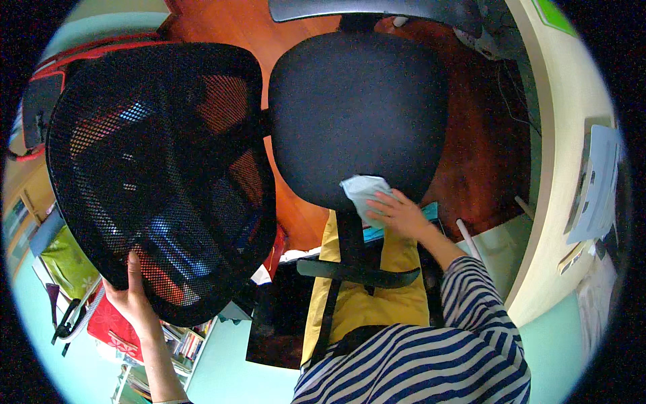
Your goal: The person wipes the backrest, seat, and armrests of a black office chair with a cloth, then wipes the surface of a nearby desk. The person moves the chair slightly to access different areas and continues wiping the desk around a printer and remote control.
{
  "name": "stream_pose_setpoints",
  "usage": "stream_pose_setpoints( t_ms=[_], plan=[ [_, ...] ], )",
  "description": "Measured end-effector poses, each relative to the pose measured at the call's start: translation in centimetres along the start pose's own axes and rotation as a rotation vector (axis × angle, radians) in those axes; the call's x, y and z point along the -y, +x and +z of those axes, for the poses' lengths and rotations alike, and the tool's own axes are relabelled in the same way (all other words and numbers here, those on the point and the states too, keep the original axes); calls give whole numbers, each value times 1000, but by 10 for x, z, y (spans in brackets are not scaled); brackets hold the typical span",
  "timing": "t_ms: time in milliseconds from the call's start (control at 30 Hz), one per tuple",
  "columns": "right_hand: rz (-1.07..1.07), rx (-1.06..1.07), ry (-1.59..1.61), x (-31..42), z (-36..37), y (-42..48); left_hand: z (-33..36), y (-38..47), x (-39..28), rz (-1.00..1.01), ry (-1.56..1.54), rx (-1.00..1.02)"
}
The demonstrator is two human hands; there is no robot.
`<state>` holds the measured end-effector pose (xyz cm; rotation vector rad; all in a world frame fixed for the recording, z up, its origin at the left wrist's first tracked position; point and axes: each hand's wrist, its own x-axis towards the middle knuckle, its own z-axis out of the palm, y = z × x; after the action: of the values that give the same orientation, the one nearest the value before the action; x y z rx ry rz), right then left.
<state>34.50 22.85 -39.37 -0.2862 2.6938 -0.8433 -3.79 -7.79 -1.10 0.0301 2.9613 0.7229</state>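
A black office chair fills the middle, with its mesh backrest point(171, 166) to the left of the padded seat point(358, 111). My left hand point(132, 303) grips the backrest by its lower-left rim, thumb over the mesh. At the near edge of the seat, my right hand point(401, 214) holds a pale cloth point(364, 191); the fingers lie over part of it, and the hand is slightly blurred. A black armrest point(358, 275) juts out on my side of the seat. Another armrest point(368, 9) shows at the top edge.
Reddish wooden floor point(300, 227) lies under the chair. A cream-coloured curved edge point(540, 166) runs down the right side, with papers point(595, 182) beyond it. Thin cables point(509, 96) hang at the upper right. A shelf of books point(191, 346) and a red patterned item point(108, 323) are lower left.
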Motion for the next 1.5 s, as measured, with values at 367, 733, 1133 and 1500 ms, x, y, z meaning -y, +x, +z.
stream_pose_setpoints(
  t_ms=[367, 733, 1133, 1500],
  plan=[
    [667, -761, -196, -117, -65, 107, 3, -30, 5, -45, -127, -8],
    [409, -418, -196, -115, -50, -31, 3, -23, -1, -28, -54, 33],
    [274, -581, -171, -54, -136, 381, 2, -23, 1, -121, -60, 2],
    [432, -869, -261, -211, -165, 141, 9, -34, -8, -133, -91, -31]
  ],
)
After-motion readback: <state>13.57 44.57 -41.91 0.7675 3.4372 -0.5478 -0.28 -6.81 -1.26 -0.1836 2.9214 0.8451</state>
